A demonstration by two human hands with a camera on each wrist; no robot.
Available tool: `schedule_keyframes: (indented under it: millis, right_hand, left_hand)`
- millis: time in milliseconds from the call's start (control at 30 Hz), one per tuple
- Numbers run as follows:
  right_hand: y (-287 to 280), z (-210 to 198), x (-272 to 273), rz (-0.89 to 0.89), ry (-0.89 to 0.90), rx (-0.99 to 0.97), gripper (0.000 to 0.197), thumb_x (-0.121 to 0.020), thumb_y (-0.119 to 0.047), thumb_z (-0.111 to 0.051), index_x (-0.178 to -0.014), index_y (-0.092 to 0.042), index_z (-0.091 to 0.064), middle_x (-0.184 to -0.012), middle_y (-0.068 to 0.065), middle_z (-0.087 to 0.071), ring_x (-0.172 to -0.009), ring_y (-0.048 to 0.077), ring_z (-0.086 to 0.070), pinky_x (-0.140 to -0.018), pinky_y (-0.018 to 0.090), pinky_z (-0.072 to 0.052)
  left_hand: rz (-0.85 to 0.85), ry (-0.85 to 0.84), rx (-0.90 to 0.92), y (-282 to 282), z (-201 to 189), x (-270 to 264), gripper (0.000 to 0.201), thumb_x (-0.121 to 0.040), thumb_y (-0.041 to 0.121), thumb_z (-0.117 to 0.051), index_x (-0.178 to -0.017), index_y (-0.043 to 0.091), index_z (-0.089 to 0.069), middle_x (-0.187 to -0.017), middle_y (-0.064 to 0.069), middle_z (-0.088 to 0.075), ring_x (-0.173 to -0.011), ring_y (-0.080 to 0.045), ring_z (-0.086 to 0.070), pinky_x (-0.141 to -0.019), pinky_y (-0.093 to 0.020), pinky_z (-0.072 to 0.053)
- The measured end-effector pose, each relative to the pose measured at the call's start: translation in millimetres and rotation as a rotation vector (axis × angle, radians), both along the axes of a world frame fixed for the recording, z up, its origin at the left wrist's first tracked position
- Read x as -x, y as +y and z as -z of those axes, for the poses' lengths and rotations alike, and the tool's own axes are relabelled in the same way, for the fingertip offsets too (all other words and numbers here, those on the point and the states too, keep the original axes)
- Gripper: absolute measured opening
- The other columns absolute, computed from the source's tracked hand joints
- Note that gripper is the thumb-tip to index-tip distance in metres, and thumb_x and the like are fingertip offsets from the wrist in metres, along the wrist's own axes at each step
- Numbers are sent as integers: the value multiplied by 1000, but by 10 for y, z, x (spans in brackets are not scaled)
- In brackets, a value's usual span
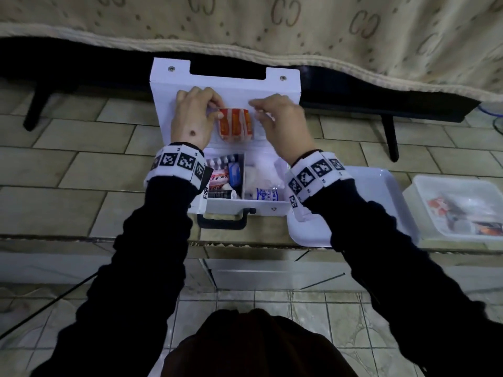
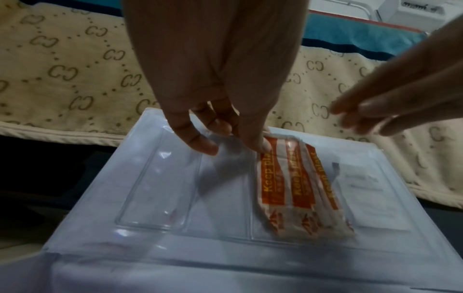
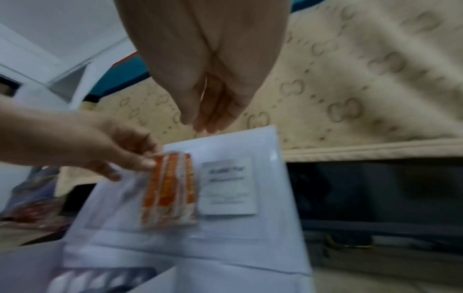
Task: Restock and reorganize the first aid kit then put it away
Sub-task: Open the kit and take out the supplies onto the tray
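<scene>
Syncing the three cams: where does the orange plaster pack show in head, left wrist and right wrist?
Head: orange plaster pack upper centre, on the open kit lid, between the left hand and right hand.
Left wrist: right of centre, left fingertips on its top edge.
Right wrist: lower centre-left.
Shared landmark: the white sachet just right of the pack in both wrist views.

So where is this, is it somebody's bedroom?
Probably a bedroom, yes, at home. A bed with a beige patterned blanket hanging over its edge stands on dark legs over a tiled floor. The first aid kit lies open on the floor in front of it.
</scene>
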State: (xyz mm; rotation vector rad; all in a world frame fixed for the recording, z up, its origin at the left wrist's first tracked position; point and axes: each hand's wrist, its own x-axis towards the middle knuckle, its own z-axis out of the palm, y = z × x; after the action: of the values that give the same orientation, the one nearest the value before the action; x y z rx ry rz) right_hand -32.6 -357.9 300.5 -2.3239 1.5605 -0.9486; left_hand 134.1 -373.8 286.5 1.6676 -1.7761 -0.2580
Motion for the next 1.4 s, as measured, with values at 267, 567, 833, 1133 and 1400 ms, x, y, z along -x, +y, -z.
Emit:
schedule_keyframes:
  millis: [267, 567, 833, 1133, 1400]
  right_hand:
    - [-175, 125, -308, 80, 282, -33, 35, -92, -8, -45, -126, -12, -54, -123, 12, -49, -118, 30, -40, -92, 36, -33]
    - [-346, -44, -382, 103, 169, -218, 19, -89, -13, -53, -102, -15, -67, -106, 10, -66, -108, 28, -54, -91, 34, -41]
    - [-354, -116, -337, 120, -348, -150, 14, -92, -11, -50, -97, -4, -62, -81, -5, -58, -79, 10, -54, -56, 4, -37]
    - [-224, -287, 339, 319, -631, 169, 9, -86, -14, -60, -82, -21, -57, -75, -20, -57, -68, -10, -56, -72, 16, -49]
    - [156, 325, 1044, 483, -96, -476, 20, -92, -14, -54, -106, -9, -67, -96, 1, -65, -86, 15, -62, -63, 11, -46]
  left_hand:
    - [51, 8, 6, -34, 1, -54, 21, -85, 1, -58, -100, 14, -64, -102, -6, -60, -106, -22, -43, -72, -14, -26]
    - [71, 12, 11, -26, -26, -79, 19, -84, 1, -59, -99, 11, -65, -100, -7, -62, -103, -25, -44, -69, -15, -23]
    - [80, 57, 4, -62, -8, -98, 19, -81, 2, -63, -98, 11, -62, -91, -2, -61, -101, -22, -46, -76, -25, -37]
    - [79, 15, 27, -92, 26, -92, 15, -85, 8, -62, -97, 15, -67, -99, -4, -61, -106, -24, -47, -76, -19, -32]
    - [91, -27, 22, -114, 42, -94, 16, -85, 11, -61, -100, 14, -66, -103, -11, -61, -108, -29, -46, -81, -21, -30]
